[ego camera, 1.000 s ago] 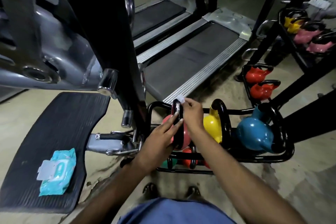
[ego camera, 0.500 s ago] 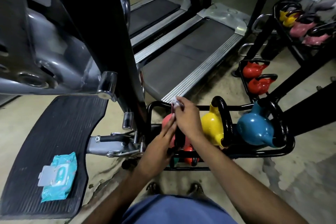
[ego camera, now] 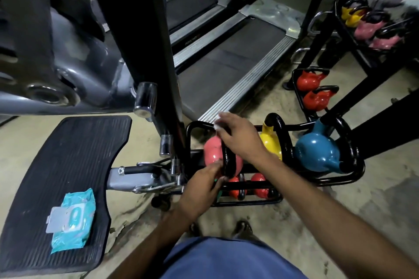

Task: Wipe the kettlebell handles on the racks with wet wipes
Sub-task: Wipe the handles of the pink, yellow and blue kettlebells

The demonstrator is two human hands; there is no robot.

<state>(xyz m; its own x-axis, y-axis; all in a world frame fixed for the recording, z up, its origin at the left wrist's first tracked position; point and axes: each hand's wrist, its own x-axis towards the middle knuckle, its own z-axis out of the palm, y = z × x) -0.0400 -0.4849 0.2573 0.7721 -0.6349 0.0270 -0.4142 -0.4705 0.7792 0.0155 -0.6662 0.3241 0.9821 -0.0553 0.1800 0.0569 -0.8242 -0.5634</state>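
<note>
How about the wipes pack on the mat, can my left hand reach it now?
Probably yes, once freed: the left hand holds the pink kettlebell's handle, while the wipes pack lies on the mat to its left with nothing standing between.

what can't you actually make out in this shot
All in the head view:
White wet wipe: mostly covered by the right hand; only a corner shows.
Black handle of the pink kettlebell: top hidden under the right hand, bottom behind the left hand.
Small red kettlebells on the lower tier: crossed by rack bars.
Yellow and pink kettlebells on the far rack: blurred.
Teal wipes pack: print too small to read.
</note>
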